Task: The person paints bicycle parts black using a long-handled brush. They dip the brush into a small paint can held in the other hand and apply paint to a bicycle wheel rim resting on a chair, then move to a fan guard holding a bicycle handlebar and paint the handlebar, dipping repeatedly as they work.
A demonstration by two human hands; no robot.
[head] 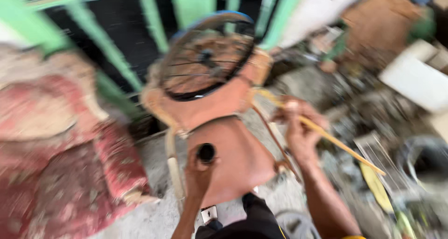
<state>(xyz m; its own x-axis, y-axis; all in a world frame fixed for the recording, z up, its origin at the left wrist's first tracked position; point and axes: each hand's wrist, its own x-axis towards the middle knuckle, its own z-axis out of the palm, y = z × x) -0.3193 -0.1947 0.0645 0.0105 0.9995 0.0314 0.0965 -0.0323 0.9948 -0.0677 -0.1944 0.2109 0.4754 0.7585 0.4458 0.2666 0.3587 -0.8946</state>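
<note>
The picture is heavily blurred by motion. My left hand (198, 171) grips a small black round object (206, 152), held against a brown leather piece (238, 159). My right hand (298, 127) is closed on a thin yellowish stick (343, 145) that slants down to the right. Above both hands stands a spoked wheel (207, 55) with a dark rim, set in a brown leather-covered frame (205, 106). A thin brown strap (273, 136) runs from the frame down past my right hand.
A red patterned cushion (60, 164) lies at the left. Green metal bars (154, 20) stand behind the wheel. Cluttered scraps, a white board (415, 80) and a dark round container (427, 162) fill the right. Grey concrete floor (154, 215) lies below.
</note>
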